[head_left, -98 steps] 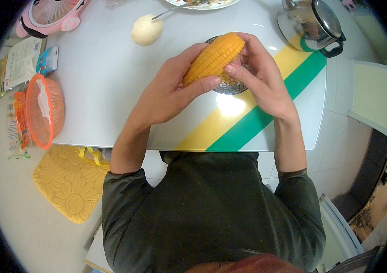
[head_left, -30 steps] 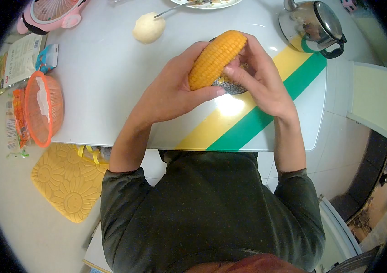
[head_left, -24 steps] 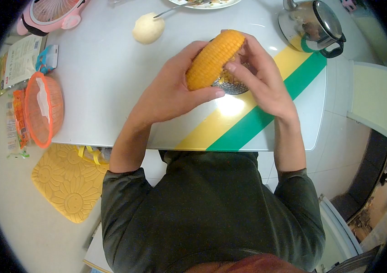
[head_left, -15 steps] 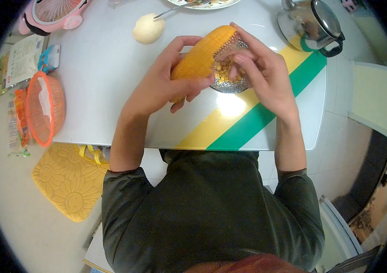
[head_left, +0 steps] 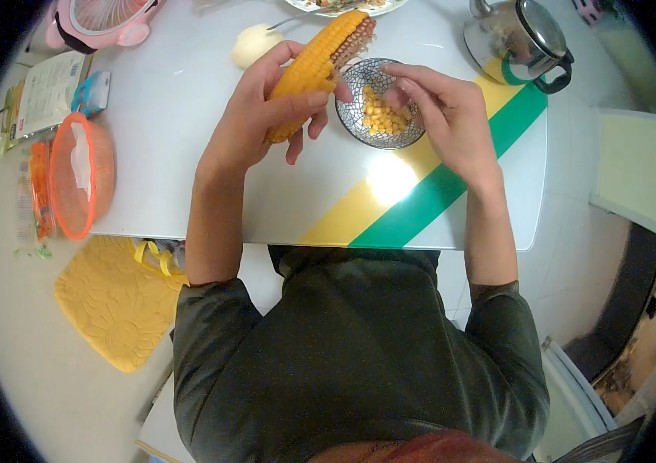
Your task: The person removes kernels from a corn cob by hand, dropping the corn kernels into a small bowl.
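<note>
Left hand [head_left: 249, 116] — around corn cob [head_left: 314, 68]

A: Bare hands, mid-frame?
B: Two — a left hand [head_left: 247, 116] and a right hand [head_left: 459, 108].
A: Beside them?
B: One long yellow corn cob [head_left: 308, 73] and one round black-and-white crackle-patterned bowl [head_left: 354, 120]; its yellow kernels [head_left: 382, 117] overlap too much to count.
A: Upper edge?
B: One pale round lump [head_left: 252, 48], one white patterned plate [head_left: 391, 9], one silvery black-handled pot [head_left: 497, 38].
A: Left side?
B: One orange plastic basket [head_left: 104, 181] — and one yellow embossed mat [head_left: 112, 309].
</note>
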